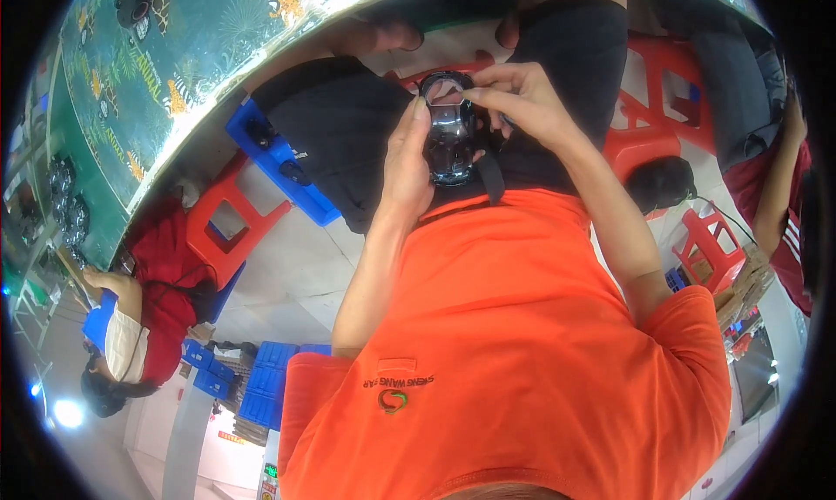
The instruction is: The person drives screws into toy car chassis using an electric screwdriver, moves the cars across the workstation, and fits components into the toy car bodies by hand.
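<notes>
Over my lap I hold a glossy black toy car with a shiny, see-through-looking part at its far end. My left hand is closed along its left side, with the thumb near the top edge. My right hand is at the far right end of the car, thumb and fingers pinched at its rim; whether a small part is between them I cannot make out. A black strap hangs beside the car's near end.
A tablecloth-covered table with animal pictures curves across the far left. A blue tray holding dark parts is beside my left leg. Red stools stand on both sides. Co-workers in dark red sit at left and right.
</notes>
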### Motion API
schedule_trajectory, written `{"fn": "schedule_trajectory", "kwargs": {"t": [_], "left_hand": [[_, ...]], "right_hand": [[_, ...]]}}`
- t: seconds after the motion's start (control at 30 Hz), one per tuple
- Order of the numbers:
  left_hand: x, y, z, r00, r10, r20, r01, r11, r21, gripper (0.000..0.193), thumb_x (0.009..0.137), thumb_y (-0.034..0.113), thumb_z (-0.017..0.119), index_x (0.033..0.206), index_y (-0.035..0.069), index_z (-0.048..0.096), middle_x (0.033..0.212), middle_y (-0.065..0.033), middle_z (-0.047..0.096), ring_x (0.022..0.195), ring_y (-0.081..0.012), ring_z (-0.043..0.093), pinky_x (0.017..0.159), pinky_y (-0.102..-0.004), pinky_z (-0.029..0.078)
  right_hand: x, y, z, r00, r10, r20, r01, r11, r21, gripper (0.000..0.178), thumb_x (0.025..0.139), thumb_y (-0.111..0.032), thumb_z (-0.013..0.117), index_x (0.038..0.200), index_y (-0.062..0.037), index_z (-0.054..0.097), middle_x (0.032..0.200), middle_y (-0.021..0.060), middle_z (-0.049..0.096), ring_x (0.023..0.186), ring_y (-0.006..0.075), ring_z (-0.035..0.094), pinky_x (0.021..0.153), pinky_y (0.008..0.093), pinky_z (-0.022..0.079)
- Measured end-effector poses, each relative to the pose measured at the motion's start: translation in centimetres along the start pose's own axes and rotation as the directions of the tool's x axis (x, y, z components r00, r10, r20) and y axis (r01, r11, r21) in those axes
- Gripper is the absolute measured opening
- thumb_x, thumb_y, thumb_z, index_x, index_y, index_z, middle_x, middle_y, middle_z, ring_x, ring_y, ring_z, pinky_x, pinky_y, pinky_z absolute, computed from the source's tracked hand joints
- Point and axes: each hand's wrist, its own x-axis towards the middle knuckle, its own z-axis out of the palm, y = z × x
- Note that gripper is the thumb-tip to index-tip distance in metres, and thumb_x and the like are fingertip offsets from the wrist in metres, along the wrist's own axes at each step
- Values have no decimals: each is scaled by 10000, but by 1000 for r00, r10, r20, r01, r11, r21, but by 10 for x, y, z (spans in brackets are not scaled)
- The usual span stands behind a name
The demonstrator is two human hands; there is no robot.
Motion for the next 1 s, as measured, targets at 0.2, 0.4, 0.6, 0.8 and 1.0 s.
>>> {"fn": "schedule_trajectory", "kwargs": {"t": [0.2, 0.4, 0.6, 0.8, 1.0], "left_hand": [[2, -8, -3, 1000, 21, 5, -22, 999, 48, 538, 1089, 443, 323, 1449, 61, 439, 1276, -149, 620, 1110, -259, 661, 828, -407, 613], [2, -9, -8, 998, 57, -20, -55, 996, 64, 489, 1084, 325, 383, 1442, -2, 447, 1282, -144, 626, 1168, -233, 630, 982, -381, 531], [-2, -4, -14, 997, 57, -60, -54, 997, 51, 456, 1019, 114, 491, 1447, -39, 453, 1292, -118, 623, 1180, -176, 598, 1038, -319, 450], [4, -20, -20, 994, 101, -44, -94, 987, 130, 468, 970, -24, 522, 1432, -42, 451, 1200, -154, 669, 1058, -218, 691, 945, -335, 557], [6, -23, -22, 992, 105, -63, -95, 984, 150, 413, 975, -19, 543, 1381, -53, 476, 1110, -179, 696, 941, -255, 733, 856, -337, 606]], "right_hand": [[3, 4, 3, 999, -44, -16, 41, 990, -138, 255, 855, -178, 730, 876, 76, 725, 639, 65, 638, 544, 97, 605, 517, 256, 448], [4, 7, 3, 995, -98, -4, 96, 979, -178, 243, 850, -169, 713, 854, 74, 715, 641, 53, 628, 563, 99, 592, 550, 269, 462], [7, 9, 8, 995, -93, -36, 85, 982, -171, 239, 849, -165, 703, 863, 74, 717, 649, 50, 633, 585, 84, 555, 543, 275, 442], [12, 15, 4, 993, -121, -2, 118, 970, -214, 234, 841, -169, 699, 848, 64, 717, 625, 45, 620, 577, 81, 546, 533, 276, 432], [16, 20, 5, 992, -126, -4, 121, 963, -241, 227, 831, -164, 696, 818, 61, 714, 599, 59, 612, 564, 91, 546, 533, 279, 429]]}}
